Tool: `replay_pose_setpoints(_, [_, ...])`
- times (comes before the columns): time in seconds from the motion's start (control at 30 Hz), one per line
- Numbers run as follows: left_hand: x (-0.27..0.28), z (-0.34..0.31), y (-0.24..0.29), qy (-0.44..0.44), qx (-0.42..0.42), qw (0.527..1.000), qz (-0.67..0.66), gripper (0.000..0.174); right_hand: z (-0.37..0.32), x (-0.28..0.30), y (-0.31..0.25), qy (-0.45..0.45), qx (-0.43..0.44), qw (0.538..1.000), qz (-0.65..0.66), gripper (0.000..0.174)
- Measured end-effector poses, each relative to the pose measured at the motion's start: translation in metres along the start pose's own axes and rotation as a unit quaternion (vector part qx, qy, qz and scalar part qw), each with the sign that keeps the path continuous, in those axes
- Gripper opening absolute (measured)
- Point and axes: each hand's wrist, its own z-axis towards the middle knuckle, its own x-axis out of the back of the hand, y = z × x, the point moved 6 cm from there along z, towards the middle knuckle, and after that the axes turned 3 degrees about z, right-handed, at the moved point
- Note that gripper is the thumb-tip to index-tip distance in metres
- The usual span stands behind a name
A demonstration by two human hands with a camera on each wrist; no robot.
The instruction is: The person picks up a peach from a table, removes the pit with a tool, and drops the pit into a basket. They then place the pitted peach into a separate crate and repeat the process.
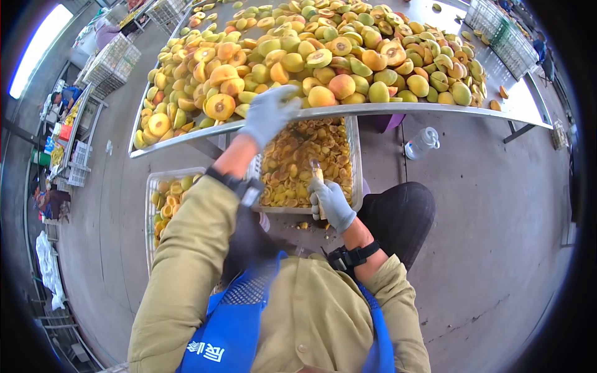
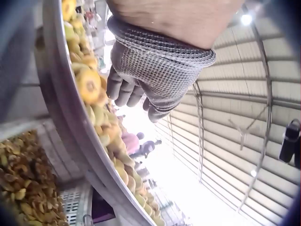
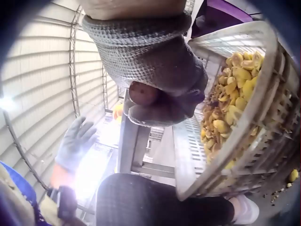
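In a grey glove, my left hand (image 1: 270, 115) is over the near edge of the metal table, beside a heap of halved yellow-green stone fruit (image 1: 320, 59). Its fingers are loosely bent with nothing between them, as the left wrist view shows. My right hand (image 1: 334, 204), gloved too, grips a short tool by its wooden handle (image 1: 319, 176), and a small metal end sticks out past the fingers. In the right wrist view the round butt of the handle (image 3: 143, 93) shows at the fist. Below that hand stands a white crate (image 1: 357, 165) of small brownish-yellow fruit pieces (image 1: 298, 155).
The table's raised metal rim (image 1: 429, 112) runs across in front of me. Another crate (image 1: 151, 214) with fruit halves stands left of my legs. A clear plastic bottle (image 1: 423, 143) is on the floor to the right, near a purple container (image 1: 390, 122) under the table.
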Motion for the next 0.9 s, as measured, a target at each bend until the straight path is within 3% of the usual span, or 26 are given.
replay_pose_setpoints(0.13, [-0.061, 0.046, 0.030, -0.078, -0.031, 0.975, 0.204, 0.055, 0.003, 0.011, -0.002, 0.011, 0.016, 0.999, 0.029, 0.033])
replay_pose_setpoints(0.23, [-0.075, 0.056, 0.026, -0.144, 0.051, 0.962, 0.224, 0.058, 0.004, 0.014, -0.001, 0.017, 0.021, 0.999, 0.025, 0.031])
replay_pose_setpoints(0.27, [-0.074, 0.055, 0.026, -0.108, 0.029, 0.970, 0.218, 0.055, 0.003, 0.013, -0.002, 0.018, 0.019, 0.999, 0.027, 0.031])
replay_pose_setpoints(0.37, [-0.056, 0.051, 0.011, 0.012, 0.006, 0.999, 0.045, 0.053, -0.002, 0.009, -0.009, 0.016, 0.036, 0.999, 0.027, 0.031])
replay_pose_setpoints(0.4, [-0.048, 0.045, 0.002, 0.042, 0.015, 0.996, -0.082, 0.046, -0.004, 0.006, -0.012, 0.014, 0.045, 0.999, 0.024, 0.030])
replay_pose_setpoints(0.43, [-0.044, 0.036, -0.006, 0.007, 0.058, 0.958, -0.282, 0.046, -0.008, 0.003, -0.019, 0.014, 0.073, 0.997, 0.012, 0.030])
replay_pose_setpoints(0.47, [-0.038, 0.023, -0.012, -0.023, 0.099, 0.876, -0.471, 0.045, -0.013, 0.001, -0.027, 0.012, 0.100, 0.995, -0.004, 0.030])
replay_pose_setpoints(0.5, [-0.033, 0.008, -0.014, -0.048, 0.134, 0.755, -0.640, 0.044, -0.018, -0.003, -0.035, 0.007, 0.126, 0.992, -0.021, 0.030])
replay_pose_setpoints(0.57, [-0.022, -0.025, -0.005, -0.088, 0.141, 0.632, -0.757, 0.040, -0.025, -0.012, -0.055, -0.001, 0.227, 0.971, -0.075, 0.031])
replay_pose_setpoints(0.6, [-0.020, -0.039, 0.002, -0.077, 0.174, 0.580, -0.792, 0.041, -0.027, -0.019, -0.063, -0.013, 0.226, 0.969, -0.097, 0.030])
replay_pose_setpoints(0.7, [-0.019, -0.064, 0.006, -0.076, 0.179, 0.593, -0.781, 0.040, -0.037, -0.045, -0.084, -0.029, 0.227, 0.965, -0.130, 0.024])
replay_pose_setpoints(0.77, [-0.014, -0.071, 0.002, -0.013, 0.125, 0.799, -0.587, 0.041, -0.035, -0.057, -0.087, -0.019, 0.244, 0.958, -0.150, 0.020])
replay_pose_setpoints(0.83, [-0.008, -0.079, 0.008, 0.010, 0.134, 0.783, -0.607, 0.041, -0.041, -0.069, -0.091, -0.026, 0.204, 0.970, -0.131, 0.024])
replay_pose_setpoints(0.87, [-0.009, -0.081, 0.009, 0.023, 0.179, 0.690, -0.701, 0.039, -0.041, -0.073, -0.091, -0.029, 0.196, 0.973, -0.115, 0.026])
replay_pose_setpoints(0.9, [-0.010, -0.081, 0.009, 0.030, 0.182, 0.680, -0.710, 0.038, -0.041, -0.077, -0.091, -0.031, 0.187, 0.977, -0.099, 0.027])
